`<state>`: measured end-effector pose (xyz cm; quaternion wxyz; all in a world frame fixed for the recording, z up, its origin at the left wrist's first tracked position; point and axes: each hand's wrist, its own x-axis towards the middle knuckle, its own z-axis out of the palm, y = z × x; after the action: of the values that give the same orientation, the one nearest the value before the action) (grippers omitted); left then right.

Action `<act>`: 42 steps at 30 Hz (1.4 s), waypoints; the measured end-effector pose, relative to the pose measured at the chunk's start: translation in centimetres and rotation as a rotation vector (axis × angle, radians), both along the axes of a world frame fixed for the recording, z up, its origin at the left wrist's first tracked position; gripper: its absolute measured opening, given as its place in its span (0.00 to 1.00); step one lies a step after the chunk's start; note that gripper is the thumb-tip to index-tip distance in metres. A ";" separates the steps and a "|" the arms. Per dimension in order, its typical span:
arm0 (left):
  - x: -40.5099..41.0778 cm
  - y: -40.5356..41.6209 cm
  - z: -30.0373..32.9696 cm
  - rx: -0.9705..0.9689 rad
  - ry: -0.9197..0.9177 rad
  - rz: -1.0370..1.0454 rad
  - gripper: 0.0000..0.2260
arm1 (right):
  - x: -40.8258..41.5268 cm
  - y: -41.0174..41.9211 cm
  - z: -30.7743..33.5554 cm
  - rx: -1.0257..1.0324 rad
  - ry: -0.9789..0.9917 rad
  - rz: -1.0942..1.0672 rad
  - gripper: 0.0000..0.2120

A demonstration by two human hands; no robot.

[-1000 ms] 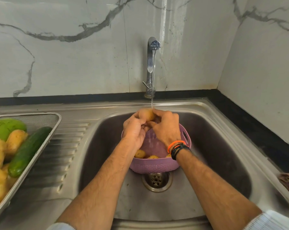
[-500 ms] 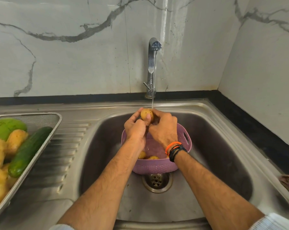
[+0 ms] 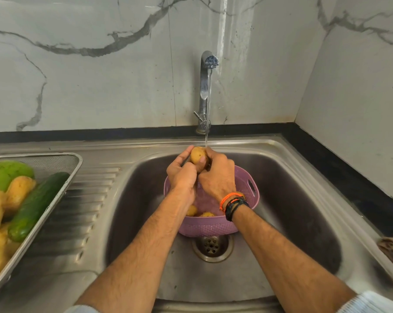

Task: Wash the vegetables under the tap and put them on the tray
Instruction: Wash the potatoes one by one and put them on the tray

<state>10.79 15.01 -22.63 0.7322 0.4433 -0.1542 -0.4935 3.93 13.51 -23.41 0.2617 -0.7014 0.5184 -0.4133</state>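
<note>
Fingers [image 3: 186, 158] of both hands curl round potato [image 3: 197, 154] under tap [image 3: 205, 86], above basket [image 3: 247, 184] rim.

Nothing readable is showing anywhere — no text, label, brand, number or sign is appearing on any surface in view.

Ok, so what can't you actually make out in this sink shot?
- Head view: how many potatoes lie in the purple basket; both forearms cover most of it.
- Most of the potato under the tap, wrapped by the left hand and right hand.
- The tray, cut off by the left edge.
- The brown thing at the right edge.
</note>
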 end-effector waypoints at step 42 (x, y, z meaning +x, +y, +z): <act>-0.2 0.5 0.7 0.015 -0.005 0.034 0.20 | 0.5 0.5 0.0 -0.028 -0.155 -0.103 0.15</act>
<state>10.64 15.46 -21.90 0.7370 0.4525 -0.1449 -0.4807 4.48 14.04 -23.44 0.2694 -0.6433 0.5262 -0.4865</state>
